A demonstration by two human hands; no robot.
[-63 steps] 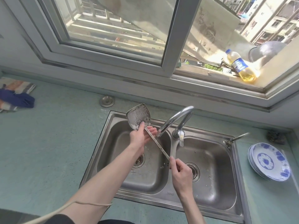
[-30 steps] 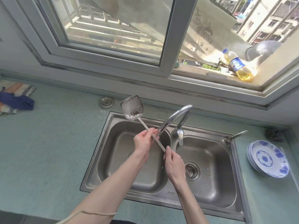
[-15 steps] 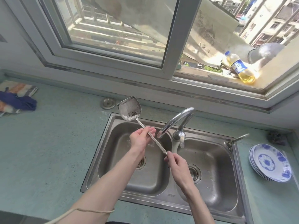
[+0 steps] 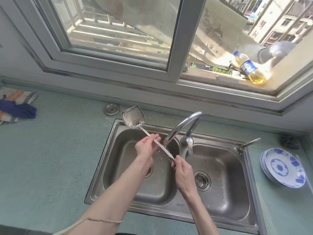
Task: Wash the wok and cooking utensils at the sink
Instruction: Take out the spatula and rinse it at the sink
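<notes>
Spatula (image 4: 133,119), stainless steel, long-handled: held slantwise over the left basin of the double sink (image 4: 250,192), blade at upper left above the basin's back rim, handle running down-right under the faucet spout (image 4: 182,128). Blade face carries white soapy residue with darker specks.

Left hand (image 4: 146,147): the grip is a loose wrap on the mid-handle, fingers extended past the shaft. Against the earlier views this hand sat up at the blade's neck two seconds ago, then slid down the handle; it now rests mid-shaft, close beside the spout tip.

Right hand (image 4: 182,172): the grip is a narrow pinch on the handle's end, above the divider between the basins. Its hold has stayed at that end throughout.

Judgement: the stroke down the shaft reads as rubbing the handle clean; the blade still wants rinsing. No water stream can be made out at the spout.

Wok: not identifiable in the frame; a grey domed vessel (image 4: 277,51) on the sill at upper right cannot be named with certainty.

Other items: stack of blue-and-white plates (image 4: 284,168), right counter (image 4: 50,158); oil bottle (image 4: 250,70) on the sill; folded cloths (image 4: 15,106) at left edge.
</notes>
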